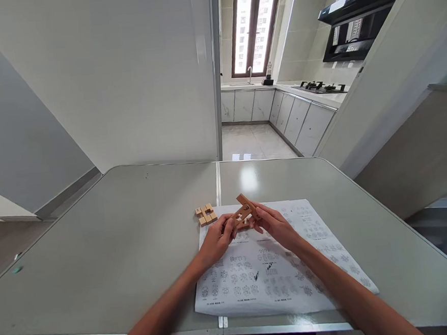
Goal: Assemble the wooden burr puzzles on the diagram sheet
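Both hands meet over the upper part of a large printed sheet [250,273] covered in small line diagrams. Between them are brown notched wooden puzzle pieces [243,210], set at angles to each other. My left hand [218,238] is closed on the lower left end of a piece. My right hand [274,225] pinches the piece that slants up to the left. Whether the pieces interlock or only touch, I cannot tell. Lighter notched wooden blocks [206,214] lie by the sheet's upper left corner, left of my left hand.
The grey-green folding table [138,255] has a metal seam [218,183] down its middle and a metal-edged rim. A small green object [17,269] lies near its left edge. Beyond stand a white wall [156,80] and a kitchen with cabinets [261,103] and a stove [321,86].
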Available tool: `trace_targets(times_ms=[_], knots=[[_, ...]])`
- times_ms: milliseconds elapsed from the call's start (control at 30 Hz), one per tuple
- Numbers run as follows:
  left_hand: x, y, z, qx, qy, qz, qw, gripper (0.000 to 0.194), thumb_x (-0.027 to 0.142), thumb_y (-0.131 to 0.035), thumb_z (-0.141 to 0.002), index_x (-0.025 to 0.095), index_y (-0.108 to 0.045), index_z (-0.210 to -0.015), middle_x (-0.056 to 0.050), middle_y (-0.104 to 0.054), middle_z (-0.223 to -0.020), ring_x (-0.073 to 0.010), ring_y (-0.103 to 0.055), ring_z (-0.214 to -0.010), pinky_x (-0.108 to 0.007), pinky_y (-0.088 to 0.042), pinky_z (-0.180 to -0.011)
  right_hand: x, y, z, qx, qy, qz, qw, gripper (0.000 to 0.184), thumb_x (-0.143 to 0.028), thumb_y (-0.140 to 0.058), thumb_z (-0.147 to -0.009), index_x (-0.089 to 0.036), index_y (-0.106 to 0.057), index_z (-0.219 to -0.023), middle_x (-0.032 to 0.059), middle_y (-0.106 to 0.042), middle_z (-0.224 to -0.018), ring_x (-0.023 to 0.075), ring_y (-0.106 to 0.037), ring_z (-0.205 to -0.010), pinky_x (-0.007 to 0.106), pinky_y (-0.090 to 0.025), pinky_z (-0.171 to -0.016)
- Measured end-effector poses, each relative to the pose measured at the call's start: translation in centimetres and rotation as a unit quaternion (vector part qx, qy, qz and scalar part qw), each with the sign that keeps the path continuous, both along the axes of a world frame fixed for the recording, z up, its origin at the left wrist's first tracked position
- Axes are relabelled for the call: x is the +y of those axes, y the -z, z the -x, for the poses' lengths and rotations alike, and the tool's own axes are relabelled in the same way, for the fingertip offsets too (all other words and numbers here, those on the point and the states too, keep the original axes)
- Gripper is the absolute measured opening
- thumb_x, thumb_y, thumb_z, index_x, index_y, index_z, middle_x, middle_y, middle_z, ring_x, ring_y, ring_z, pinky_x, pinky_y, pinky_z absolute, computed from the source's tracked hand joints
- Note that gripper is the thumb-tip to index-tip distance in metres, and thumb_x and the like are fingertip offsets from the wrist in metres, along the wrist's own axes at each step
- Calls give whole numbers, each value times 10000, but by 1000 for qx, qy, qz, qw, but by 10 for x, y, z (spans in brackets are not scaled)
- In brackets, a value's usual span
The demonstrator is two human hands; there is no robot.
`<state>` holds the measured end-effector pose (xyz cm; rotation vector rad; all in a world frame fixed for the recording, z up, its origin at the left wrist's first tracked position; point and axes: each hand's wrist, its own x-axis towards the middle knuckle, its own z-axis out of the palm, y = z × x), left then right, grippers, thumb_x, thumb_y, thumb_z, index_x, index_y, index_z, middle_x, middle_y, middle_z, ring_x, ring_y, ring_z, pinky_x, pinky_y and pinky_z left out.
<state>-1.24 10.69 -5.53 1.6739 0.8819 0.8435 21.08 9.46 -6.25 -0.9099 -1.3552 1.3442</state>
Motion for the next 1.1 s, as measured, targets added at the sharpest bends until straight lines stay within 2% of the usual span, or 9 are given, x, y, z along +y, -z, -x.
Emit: trace_targets(times_ms=[67, 167, 333, 467, 567, 700, 900, 1100], knots=[[1, 1, 0, -9, -2, 7, 1000, 481, 569, -415, -1051, 153, -609, -1193, 22, -522, -713, -124, -420, -596, -257, -382, -578, 1, 1, -1, -33, -4, -26, 999, 578, -510, -436, -1069, -207, -496, -1557, 77, -693, -918, 214, -644, -840, 333, -506, -684], [1, 2, 0, -15, 2, 14, 1000, 482, 573, -423, -1049, 148, -606, -1186, 24, -512, -712, -122, -410, -599, -254, -371, -570, 1, 4, -1, -94, 7, -73, 993, 569, -486, -404, -1087, -220, -455, -1588, 48, -693, -867, 196, -629, -798, 356, -524, -757], [2, 3, 1, -17, -4, 22, 1000, 486, 592, -435, -1035, 152, -611, -1143, 30, -475, -700, -122, -398, -604, -248, -356, -561, 1, 13, -1, -178, 43, -146, 972, 562, -470, -363, -1099, -234, -422, -1605, 34, -686, -831, 197, -632, -771, 369, -556, -764], [2, 5, 2, -17, 7, 33, 999, 521, 614, -425, -1028, 146, -609, -1167, 29, -461, -703, -124, -391, -608, -253, -351, -570, -1, 17, 0, -238, 69, -196, 949, 550, -438, -341, -1104, -259, -390, -1622, 38, -677, -860, 209, -637, -790, 409, -570, -834], [1, 4, 4, -14, 13, 32, 999, 517, 608, -420, -1032, 146, -606, -1172, 31, -457, -701, -124, -380, -611, -256, -345, -582, -2, 16, 0, -254, 72, -206, 942, 538, -414, -333, -1108, -269, -384, -1623, 27, -661, -840, 201, -624, -762, 404, -569, -835], [0, 2, 5, -16, 12, 27, 999, 487, 585, -424, -1040, 153, -606, -1173, 36, -439, -697, -123, -370, -607, -252, -336, -572, -3, 15, 0, -258, 69, -199, 943, 538, -401, -313, -1113, -258, -372, -1628, 21, -645, -790, 199, -613, -720, 373, -568, -757], [-4, -1, 3, 20, 0, -7, 1000, 436, 544, -382, -1066, 175, -608, -1125, 39, -468, -674, -130, -377, -584, -261, -348, -577, -7, 20, 9, -279, 69, -241, 927, 536, -384, -314, -1110, -315, -333, -1641, 60, -657, -921, 218, -619, -794, 409, -584, -813], [-5, 5, 2, 21, 1, -25, 999, 378, 484, -365, -1086, 180, -588, -1098, 36, -492, -691, -138, -406, -609, -280, -364, -627, -10, 20, 15, -289, 54, -250, 922, 551, -350, -296, -1111, -344, -266, -1661, 80, -657, -1024, 220, -607, -791, 404, -584, -803]])
